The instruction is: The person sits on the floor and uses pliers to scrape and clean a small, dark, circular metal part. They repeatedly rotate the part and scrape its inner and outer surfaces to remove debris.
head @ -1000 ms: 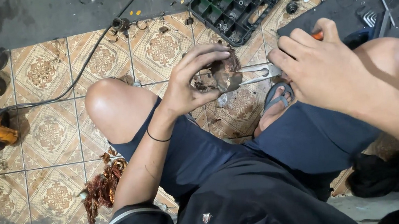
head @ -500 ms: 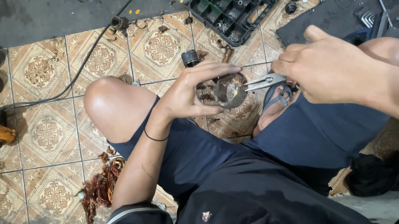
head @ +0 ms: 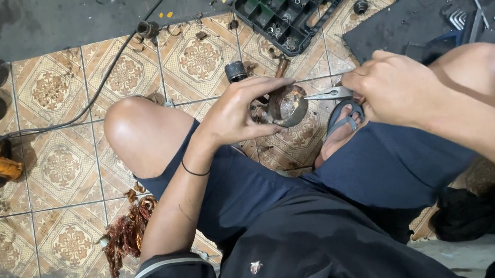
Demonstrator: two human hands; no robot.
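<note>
the left hand (head: 238, 112) clamped the round metal part (head: 287, 104) between the knees, while the right hand (head: 394, 88), closed on the pliers (head: 328, 94), lay just right, their long axis pointing left into its rim.

My left hand (head: 238, 112) grips a round metal part (head: 288, 104) above the tiled floor (head: 59, 179); my right hand (head: 397, 88) holds pliers (head: 328, 94), tips seemingly touching its rim.
</note>
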